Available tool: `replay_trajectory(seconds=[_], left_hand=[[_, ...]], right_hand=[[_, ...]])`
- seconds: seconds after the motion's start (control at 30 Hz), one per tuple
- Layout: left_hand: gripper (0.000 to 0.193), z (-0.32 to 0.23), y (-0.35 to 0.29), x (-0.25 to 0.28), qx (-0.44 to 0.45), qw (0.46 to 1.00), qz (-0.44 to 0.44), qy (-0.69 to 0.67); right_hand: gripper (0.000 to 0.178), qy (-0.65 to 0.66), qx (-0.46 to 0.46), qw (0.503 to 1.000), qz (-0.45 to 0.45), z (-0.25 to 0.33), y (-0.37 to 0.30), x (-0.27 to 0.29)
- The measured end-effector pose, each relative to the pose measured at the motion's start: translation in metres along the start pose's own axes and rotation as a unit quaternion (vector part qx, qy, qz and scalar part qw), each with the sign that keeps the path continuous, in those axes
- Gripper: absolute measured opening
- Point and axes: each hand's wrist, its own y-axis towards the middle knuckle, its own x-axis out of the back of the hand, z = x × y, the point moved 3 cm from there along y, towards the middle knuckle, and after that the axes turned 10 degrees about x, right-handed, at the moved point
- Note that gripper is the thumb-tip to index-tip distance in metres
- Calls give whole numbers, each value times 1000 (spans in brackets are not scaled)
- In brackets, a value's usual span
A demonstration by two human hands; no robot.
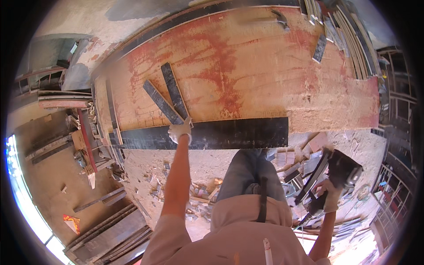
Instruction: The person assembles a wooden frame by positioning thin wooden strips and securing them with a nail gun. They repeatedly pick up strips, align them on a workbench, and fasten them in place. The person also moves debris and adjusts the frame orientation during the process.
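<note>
My left hand (179, 132), in a pale work glove, closes on the near end of a narrow dark-faced wooden strip (175, 88). A second dark strip (160, 100) lies slanted beside it, and the near ends of both meet at my fingers. Under that hand a long black board (240, 133) runs along the near edge of the stained worktable (260, 66). Off the table at the right, my right hand (331, 196), also gloved, grips a black nail gun (342, 170) by its handle. Which way its nose points I cannot tell.
A hammer (281, 20) lies at the table's far side. Stacked wooden strips (353, 39) fill its far right corner, with a short dark offcut (319, 48) nearby. Wood scraps (203, 192) litter the floor around my legs. Long boards (110, 238) are piled at the lower left.
</note>
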Motion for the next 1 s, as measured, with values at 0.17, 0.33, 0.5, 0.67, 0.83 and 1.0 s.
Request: replay_trajectory(seconds=[0.17,0.33,0.5,0.67,0.83,1.0], left_hand=[[47,26,46,4,37,931,244,-269],[26,31,-77,67,-82,739,505,-438],[26,3,-212,66,-210,697,594,-342],[27,-36,-289,18,-213,672,660,-259],[28,-69,-331,-3,-278,684,650,-180],[33,-86,-330,-31,-300,708,629,-113]], right_hand=[[13,-83,-123,986,-76,-85,-63,16],[15,-85,-160,979,-90,-139,-126,9],[12,-97,-205,971,-75,-186,-168,-20],[18,-531,119,839,27,-235,-212,-63],[10,-242,-103,952,-160,-236,-239,-124],[3,26,-231,944,-232,-204,-236,-180]])
